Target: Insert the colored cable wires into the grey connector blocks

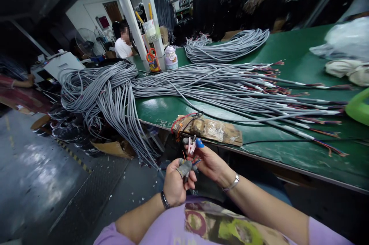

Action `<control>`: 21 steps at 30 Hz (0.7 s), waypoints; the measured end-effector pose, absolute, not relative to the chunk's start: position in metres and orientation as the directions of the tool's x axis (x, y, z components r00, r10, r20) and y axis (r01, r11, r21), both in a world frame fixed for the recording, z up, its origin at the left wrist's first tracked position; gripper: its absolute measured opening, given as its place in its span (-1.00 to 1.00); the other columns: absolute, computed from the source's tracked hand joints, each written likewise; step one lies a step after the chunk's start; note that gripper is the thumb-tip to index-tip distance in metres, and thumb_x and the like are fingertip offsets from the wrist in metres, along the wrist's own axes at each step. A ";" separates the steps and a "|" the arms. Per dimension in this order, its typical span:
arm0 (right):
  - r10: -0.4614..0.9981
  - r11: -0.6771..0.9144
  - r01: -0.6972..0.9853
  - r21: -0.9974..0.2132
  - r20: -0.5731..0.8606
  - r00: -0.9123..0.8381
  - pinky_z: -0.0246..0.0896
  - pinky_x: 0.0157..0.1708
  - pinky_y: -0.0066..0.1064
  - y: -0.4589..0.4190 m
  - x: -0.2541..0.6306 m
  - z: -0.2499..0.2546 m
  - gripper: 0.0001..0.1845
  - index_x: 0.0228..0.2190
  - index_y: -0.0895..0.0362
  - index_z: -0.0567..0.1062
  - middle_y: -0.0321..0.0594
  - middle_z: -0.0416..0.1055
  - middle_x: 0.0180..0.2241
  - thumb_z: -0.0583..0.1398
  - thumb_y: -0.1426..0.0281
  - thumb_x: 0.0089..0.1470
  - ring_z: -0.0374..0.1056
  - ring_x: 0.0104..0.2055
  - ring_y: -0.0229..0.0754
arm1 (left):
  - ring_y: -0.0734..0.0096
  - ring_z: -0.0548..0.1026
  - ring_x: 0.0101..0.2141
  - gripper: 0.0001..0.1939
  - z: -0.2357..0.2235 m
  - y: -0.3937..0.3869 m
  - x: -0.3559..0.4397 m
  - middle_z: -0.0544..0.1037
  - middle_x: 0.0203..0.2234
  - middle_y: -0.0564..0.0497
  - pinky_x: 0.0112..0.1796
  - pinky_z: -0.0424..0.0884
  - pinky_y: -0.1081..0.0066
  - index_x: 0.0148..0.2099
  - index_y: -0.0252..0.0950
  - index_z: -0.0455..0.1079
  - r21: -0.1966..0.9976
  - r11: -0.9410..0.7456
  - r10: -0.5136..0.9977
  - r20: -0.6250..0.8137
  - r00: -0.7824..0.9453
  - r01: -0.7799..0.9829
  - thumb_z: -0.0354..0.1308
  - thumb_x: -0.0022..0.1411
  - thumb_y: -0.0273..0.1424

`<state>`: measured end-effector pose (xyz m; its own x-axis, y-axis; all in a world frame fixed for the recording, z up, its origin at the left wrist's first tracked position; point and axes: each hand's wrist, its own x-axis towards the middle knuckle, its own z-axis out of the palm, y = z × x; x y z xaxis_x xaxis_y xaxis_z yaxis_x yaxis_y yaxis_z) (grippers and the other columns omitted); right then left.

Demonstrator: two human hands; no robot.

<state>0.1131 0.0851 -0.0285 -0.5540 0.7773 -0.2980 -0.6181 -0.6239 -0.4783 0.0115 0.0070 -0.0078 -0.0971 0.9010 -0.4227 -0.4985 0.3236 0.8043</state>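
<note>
My left hand (176,184), with grey covers on its fingers, is closed around the end of a cable. Thin coloured wires (196,161), orange and blue among them, stick out past its fingertips. Just above them is a small pale pink clip (191,146), pinched at the side by my right hand (211,163), whose thumb wears a blue cover. The right fingers behind the clip and wires are partly hidden. Close beyond both hands, a worn wooden block (213,129) with red and black leads lies at the bench edge.
Grey cables (201,80) with stripped ends run across the green bench (302,51); their looped bundle (100,83) hangs over the left edge. Behind are a coil (230,47), a lilac cup (171,57) and orange scissors (151,55) beside a post. A person (122,45) sits further back.
</note>
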 end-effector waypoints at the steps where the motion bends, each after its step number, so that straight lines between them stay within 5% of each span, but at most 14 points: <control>1: 0.774 -0.626 -0.615 -0.479 -0.291 -0.562 0.21 -0.44 -0.43 0.085 0.114 -0.028 -0.68 -0.40 0.14 0.55 -0.23 0.50 -0.44 0.34 0.16 -0.14 0.31 -0.46 -0.26 | 0.65 0.25 -0.82 -0.66 -0.008 0.006 0.011 0.42 -0.75 0.11 -0.79 -0.06 0.64 -0.44 -0.32 0.27 0.805 0.318 0.903 -0.418 -0.098 -0.501 0.28 -0.09 -0.19; 9: 0.735 -0.643 -0.556 -0.527 -0.221 -0.641 0.20 -0.42 -0.42 0.084 0.125 -0.029 -0.63 -0.44 0.10 0.46 -0.23 0.47 -0.40 0.19 0.03 0.01 0.31 -0.44 -0.26 | 0.61 0.31 -0.80 -0.69 -0.010 -0.004 0.006 0.45 -0.74 0.08 -0.77 0.03 0.64 -0.49 -0.32 0.28 0.865 0.233 0.928 -0.334 -0.165 -0.444 0.27 -0.03 -0.20; 21: 0.785 -0.573 -0.523 -0.631 -0.242 -0.570 0.20 -0.43 -0.45 0.082 0.123 -0.021 -0.68 -0.37 0.15 0.52 -0.27 0.41 -0.47 0.31 0.16 -0.09 0.24 -0.48 -0.32 | 0.60 0.33 -0.77 -0.69 -0.006 0.001 0.011 0.47 -0.72 0.08 -0.74 0.09 0.62 -0.44 -0.33 0.32 0.882 0.108 0.941 -0.239 -0.240 -0.458 0.27 0.00 -0.18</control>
<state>0.1233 0.0823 -0.0206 -0.5699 0.7854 -0.2415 -0.5228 -0.5733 -0.6309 0.0107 0.0005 -0.0063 -0.2400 0.9409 -0.2391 -0.4579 0.1075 0.8825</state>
